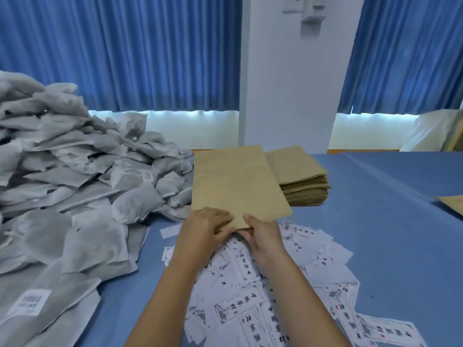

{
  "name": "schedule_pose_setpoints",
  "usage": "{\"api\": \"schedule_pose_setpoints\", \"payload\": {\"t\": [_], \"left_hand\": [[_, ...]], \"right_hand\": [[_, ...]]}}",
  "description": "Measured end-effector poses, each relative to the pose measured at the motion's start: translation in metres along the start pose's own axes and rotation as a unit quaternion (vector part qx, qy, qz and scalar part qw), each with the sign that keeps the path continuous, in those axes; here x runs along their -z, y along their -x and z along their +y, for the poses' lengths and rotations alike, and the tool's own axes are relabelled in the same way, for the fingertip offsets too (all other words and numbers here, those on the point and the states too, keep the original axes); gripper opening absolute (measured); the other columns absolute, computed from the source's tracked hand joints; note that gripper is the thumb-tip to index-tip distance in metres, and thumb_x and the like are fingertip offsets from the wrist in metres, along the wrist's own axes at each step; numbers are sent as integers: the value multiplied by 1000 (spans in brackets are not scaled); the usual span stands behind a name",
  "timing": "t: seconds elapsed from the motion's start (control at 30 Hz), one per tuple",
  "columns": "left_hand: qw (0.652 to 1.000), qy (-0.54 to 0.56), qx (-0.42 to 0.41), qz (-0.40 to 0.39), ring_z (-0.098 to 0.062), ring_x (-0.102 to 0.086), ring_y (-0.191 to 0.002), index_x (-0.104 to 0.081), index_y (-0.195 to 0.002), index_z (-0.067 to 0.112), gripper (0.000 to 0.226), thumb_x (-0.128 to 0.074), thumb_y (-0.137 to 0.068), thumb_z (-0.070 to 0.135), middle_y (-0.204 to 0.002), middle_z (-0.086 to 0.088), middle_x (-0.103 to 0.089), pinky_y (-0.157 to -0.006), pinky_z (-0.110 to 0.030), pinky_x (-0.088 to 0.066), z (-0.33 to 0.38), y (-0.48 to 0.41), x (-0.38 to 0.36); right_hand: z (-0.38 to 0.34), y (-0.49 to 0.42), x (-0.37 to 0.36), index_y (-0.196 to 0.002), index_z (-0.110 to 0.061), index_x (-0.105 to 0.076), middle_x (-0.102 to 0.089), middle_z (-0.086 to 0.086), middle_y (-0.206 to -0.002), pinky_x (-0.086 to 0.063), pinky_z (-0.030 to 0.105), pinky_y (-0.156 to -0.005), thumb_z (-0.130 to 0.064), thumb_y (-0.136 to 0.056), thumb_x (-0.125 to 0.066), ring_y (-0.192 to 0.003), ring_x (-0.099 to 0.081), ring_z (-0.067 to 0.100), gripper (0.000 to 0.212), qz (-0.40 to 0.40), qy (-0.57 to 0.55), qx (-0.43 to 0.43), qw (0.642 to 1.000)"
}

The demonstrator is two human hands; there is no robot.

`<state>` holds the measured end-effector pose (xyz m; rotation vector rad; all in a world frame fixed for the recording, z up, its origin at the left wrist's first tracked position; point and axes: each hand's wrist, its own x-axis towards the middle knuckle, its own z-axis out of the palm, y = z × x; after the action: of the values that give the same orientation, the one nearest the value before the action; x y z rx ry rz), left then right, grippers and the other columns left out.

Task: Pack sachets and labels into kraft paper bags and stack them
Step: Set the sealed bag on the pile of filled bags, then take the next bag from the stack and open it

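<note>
A flat kraft paper bag (235, 184) is held up in front of me, tilted away, above the table. My left hand (208, 227) grips its near bottom edge on the left, and my right hand (263, 234) grips the same edge on the right. A big heap of grey-white sachets (75, 176) fills the left side of the table. White printed labels (263, 284) lie scattered under my forearms. A stack of empty kraft bags (300, 176) lies just behind and to the right of the held bag.
The table has a blue cover (388, 221). Part of another kraft bag (451, 204) shows at the right edge. A white pillar (288, 96) and blue curtains (125, 51) stand behind the table. A white bundle (433, 131) sits at the far right.
</note>
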<state>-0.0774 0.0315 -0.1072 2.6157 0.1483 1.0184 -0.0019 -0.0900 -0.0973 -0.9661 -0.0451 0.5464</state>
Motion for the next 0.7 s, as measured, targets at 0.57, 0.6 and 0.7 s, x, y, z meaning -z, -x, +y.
{"api": "schedule_pose_setpoints", "payload": {"t": [0.57,0.6,0.7], "left_hand": [[992,97,67,-55,-6,-61,-96,-76,-99,26,15,-64,-90,26,-103,15,-71,-83,-36,-51,-2,9,3],[993,87,64,-50,-7,-61,-94,-76,-99,24,15,-63,-90,24,-100,14,-71,-81,-37,-51,-1,9,3],[995,65,63,-27,-11,-57,-90,-73,-101,18,19,-64,-85,15,-94,8,-68,-77,-38,-49,4,10,0]], "right_hand": [[-11,7,16,-106,9,-59,-69,21,-104,-57,29,-84,16,-80,-62,-94,-69,26,27,-131,83,-47,987],[-10,8,15,-103,5,-60,-69,18,-102,-57,29,-84,18,-80,-60,-92,-69,25,26,-135,82,-47,986],[-6,7,13,-111,6,-58,-67,20,-109,-56,30,-86,22,-81,-55,-96,-67,25,35,-139,90,-30,986]]}}
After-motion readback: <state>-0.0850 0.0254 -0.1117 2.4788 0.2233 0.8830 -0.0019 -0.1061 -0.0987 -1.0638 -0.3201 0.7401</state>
